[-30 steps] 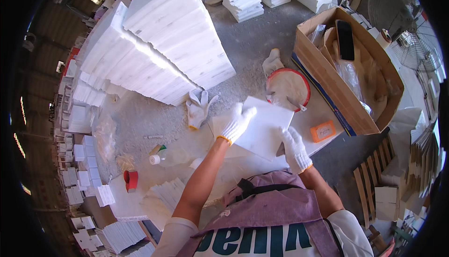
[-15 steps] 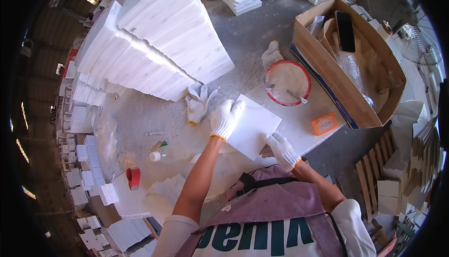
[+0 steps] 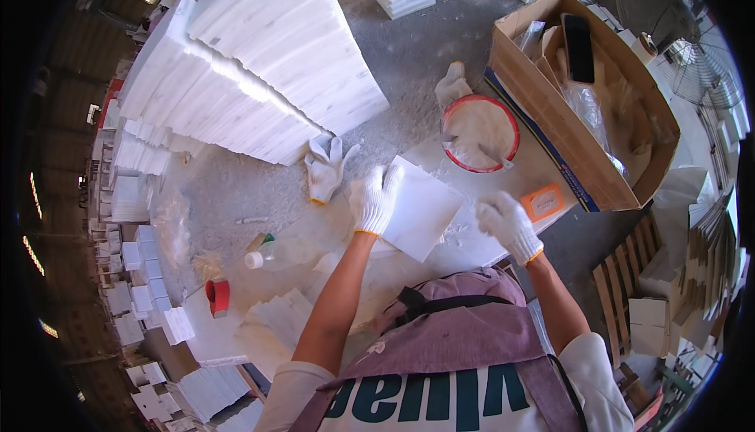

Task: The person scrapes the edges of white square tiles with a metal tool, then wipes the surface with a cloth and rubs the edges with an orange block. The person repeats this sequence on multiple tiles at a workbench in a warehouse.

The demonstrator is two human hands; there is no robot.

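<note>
My left hand, in a white knit glove, grips the left edge of a square white tile lying on the dusty white work surface. To the right of the tile and apart from it, my gloved right hand hovers with its fingers curled in. What those fingers hold, if anything, is hidden and a little blurred. Small white crumbs show by the tile's right edge. An orange box sits just beyond my right hand. A loose white glove lies to the left of the tile.
Tall stacks of white slabs rise at the far left. A red-rimmed round tub of pale powder and a cardboard box with a phone stand to the right. At left are a plastic bottle and a red tape roll.
My right hand has left the tile's lower right edge and moved right, its fingers now curled. My left hand stays on the tile, which is turned slightly.
</note>
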